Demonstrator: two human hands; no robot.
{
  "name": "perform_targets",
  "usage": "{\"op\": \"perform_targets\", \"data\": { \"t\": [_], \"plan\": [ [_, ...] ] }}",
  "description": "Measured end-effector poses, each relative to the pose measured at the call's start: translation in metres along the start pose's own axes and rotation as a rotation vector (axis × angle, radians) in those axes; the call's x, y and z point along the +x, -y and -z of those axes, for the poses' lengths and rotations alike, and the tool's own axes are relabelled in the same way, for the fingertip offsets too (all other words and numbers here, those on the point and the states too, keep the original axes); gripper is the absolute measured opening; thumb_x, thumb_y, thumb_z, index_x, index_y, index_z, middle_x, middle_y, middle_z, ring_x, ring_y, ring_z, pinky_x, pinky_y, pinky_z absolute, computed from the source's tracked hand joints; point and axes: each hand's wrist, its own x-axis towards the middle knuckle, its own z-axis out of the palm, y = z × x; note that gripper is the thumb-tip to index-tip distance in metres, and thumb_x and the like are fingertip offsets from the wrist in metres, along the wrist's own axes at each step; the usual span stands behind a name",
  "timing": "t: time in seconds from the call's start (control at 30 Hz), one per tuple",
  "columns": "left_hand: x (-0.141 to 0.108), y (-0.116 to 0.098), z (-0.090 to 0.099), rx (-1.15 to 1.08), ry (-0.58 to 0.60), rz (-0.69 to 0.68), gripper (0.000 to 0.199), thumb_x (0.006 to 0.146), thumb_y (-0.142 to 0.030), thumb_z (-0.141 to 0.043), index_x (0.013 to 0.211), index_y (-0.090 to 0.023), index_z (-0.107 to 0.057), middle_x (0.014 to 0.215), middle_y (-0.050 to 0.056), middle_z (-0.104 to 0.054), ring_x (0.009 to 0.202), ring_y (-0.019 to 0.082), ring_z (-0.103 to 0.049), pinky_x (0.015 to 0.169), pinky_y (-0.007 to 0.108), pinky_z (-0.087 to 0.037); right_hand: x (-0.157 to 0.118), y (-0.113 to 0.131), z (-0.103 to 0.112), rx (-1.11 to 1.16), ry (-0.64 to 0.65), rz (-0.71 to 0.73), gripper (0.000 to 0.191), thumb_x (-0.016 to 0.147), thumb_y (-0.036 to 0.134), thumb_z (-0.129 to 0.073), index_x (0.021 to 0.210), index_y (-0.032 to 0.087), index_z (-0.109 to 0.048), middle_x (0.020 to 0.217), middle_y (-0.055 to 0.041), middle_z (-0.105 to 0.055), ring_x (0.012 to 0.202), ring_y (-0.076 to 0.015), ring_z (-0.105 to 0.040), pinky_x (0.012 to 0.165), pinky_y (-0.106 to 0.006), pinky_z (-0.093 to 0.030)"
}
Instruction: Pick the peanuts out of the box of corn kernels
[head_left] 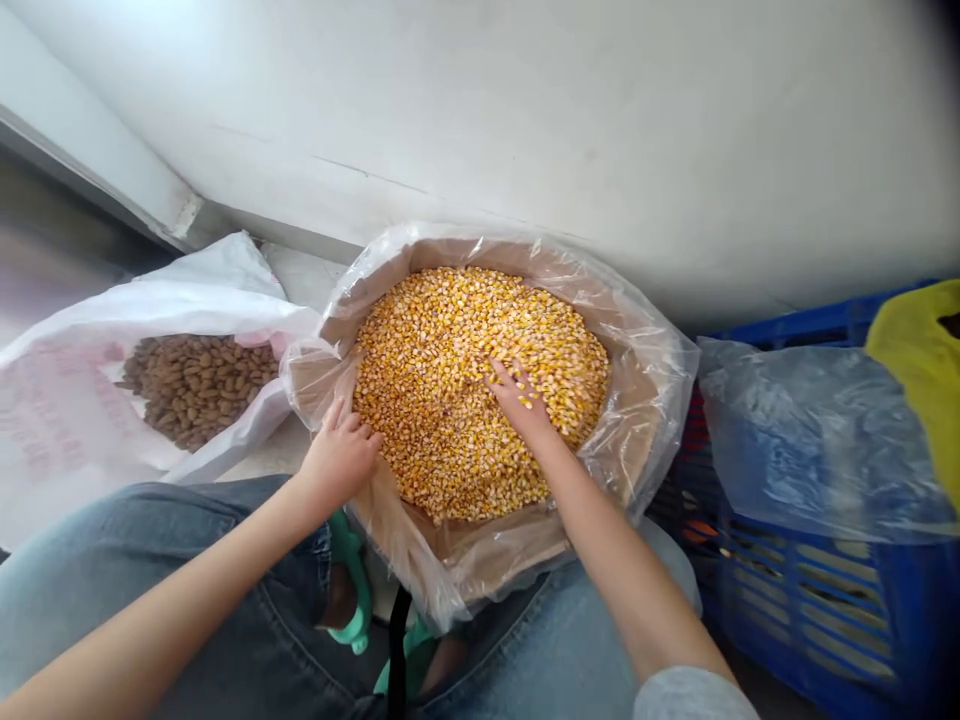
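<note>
The right hand (pixel 519 402) is loosely open among corn kernels (pixel 442 350) — the left hand (pixel 341 456) touches the plastic liner (pixel 646 400), its grip unclear.

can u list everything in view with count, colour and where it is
corn kernels: uncountable, mostly yellow, in box
box: 1, brown, centre
plastic liner: 1, clear, over box rim
sack: 1, white with pink print, left
nuts: many, brown, in sack
crate: at least 1, blue, right
plastic sheet: 1, clear, on crate
yellow plastic: 1, yellow, far right
wall: 1, white, behind
strap: 1, black, bottom centre
jeans: 1 pair, blue, bottom
sandals: 2, green, below box
left hand: 1, at liner edge
right hand: 1, among kernels
</note>
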Motion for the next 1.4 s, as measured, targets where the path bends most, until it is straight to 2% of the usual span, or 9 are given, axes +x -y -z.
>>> {"op": "perform_targets", "data": {
  "t": [0.1,0.23,0.33,0.47,0.57,0.77,1.0,1.27,1.4],
  "plan": [
    [-0.016,-0.019,-0.01,0.035,-0.026,0.003,0.008,0.063,-0.017,-0.058,0.069,-0.023,-0.059,0.067,0.006,-0.058,0.082,0.028,-0.053,0.098,0.049,-0.013,0.012,-0.01,0.009,-0.162,-0.061,0.053,0.04,0.074,0.004,-0.033,0.098,0.025,-0.058,0.128,-0.0017,-0.039,0.123,-0.0239,-0.02,0.095,-0.046,-0.026],
    [-0.039,-0.037,-0.019,0.011,0.007,-0.043,0.014,0.07,-0.025,-0.053,0.08,-0.02,-0.061,0.072,0.008,-0.06,0.077,0.024,-0.055,0.095,0.046,-0.023,0.019,-0.008,0.007,-0.328,-0.105,0.124,0.037,0.075,0.008,-0.034,0.099,0.022,-0.058,0.131,-0.001,-0.034,0.122,-0.0261,-0.019,0.096,-0.045,-0.026],
    [-0.051,-0.042,-0.011,0.062,0.063,-0.112,0.024,0.078,-0.027,-0.044,0.094,-0.018,-0.059,0.085,0.007,-0.061,0.086,0.021,-0.054,0.095,0.042,-0.022,0.02,-0.004,0.006,-0.361,-0.116,0.127,0.037,0.074,0.009,-0.034,0.101,0.02,-0.057,0.134,-0.0008,-0.028,0.123,-0.0275,-0.016,0.098,-0.045,-0.024],
    [-0.053,-0.038,0.0,0.13,0.136,-0.203,0.032,0.084,-0.029,-0.034,0.108,-0.019,-0.052,0.099,0.005,-0.059,0.096,0.015,-0.05,0.098,0.036,-0.017,0.019,0.001,0.007,-0.342,-0.105,0.105,0.034,0.072,0.011,-0.037,0.099,0.017,-0.057,0.135,-0.001,-0.023,0.123,-0.0315,-0.012,0.098,-0.046,-0.023],
    [-0.051,-0.037,-0.002,0.174,0.137,-0.211,0.032,0.085,-0.03,-0.032,0.106,-0.019,-0.053,0.097,0.004,-0.06,0.095,0.014,-0.05,0.098,0.035,-0.017,0.018,0.005,0.008,-0.329,-0.102,0.082,0.033,0.072,0.012,-0.037,0.097,0.017,-0.057,0.136,-0.001,-0.021,0.122,-0.0329,-0.012,0.095,-0.047,-0.027],
    [-0.059,-0.046,-0.011,0.25,0.059,-0.201,0.031,0.085,-0.026,-0.03,0.099,-0.016,-0.056,0.09,0.006,-0.06,0.091,0.016,-0.049,0.092,0.036,-0.024,0.01,0.015,0.01,-0.362,-0.084,0.034,0.031,0.074,0.017,-0.036,0.097,0.017,-0.057,0.135,-0.0028,-0.022,0.119,-0.0356,-0.017,0.084,-0.05,-0.038],
    [-0.077,-0.07,-0.023,0.286,0.082,-0.179,0.036,0.085,-0.032,-0.029,0.087,-0.013,-0.059,0.086,0.008,-0.06,0.09,0.02,-0.049,0.094,0.039,-0.021,0.009,0.016,0.007,-0.42,-0.082,0.018,0.029,0.073,0.021,-0.037,0.094,0.015,-0.057,0.132,-0.0066,-0.025,0.116,-0.0361,-0.022,0.086,-0.052,-0.033],
    [-0.086,-0.082,-0.03,0.338,0.066,-0.14,0.036,0.085,-0.029,-0.03,0.095,-0.009,-0.059,0.093,0.009,-0.06,0.094,0.021,-0.048,0.096,0.041,-0.018,0.008,0.02,0.007,-0.441,-0.083,-0.004,0.029,0.072,0.022,-0.039,0.094,0.015,-0.057,0.13,-0.0079,-0.027,0.116,-0.035,-0.022,0.086,-0.049,-0.033],
    [-0.09,-0.086,-0.028,0.271,0.082,-0.182,0.03,0.083,-0.026,-0.035,0.096,-0.012,-0.057,0.096,0.009,-0.059,0.095,0.021,-0.048,0.096,0.043,-0.018,0.007,0.02,0.005,-0.438,-0.095,-0.037,0.029,0.072,0.023,-0.039,0.094,0.017,-0.058,0.13,-0.0075,-0.028,0.114,-0.0345,-0.023,0.083,-0.048,-0.035]
  ]
}}
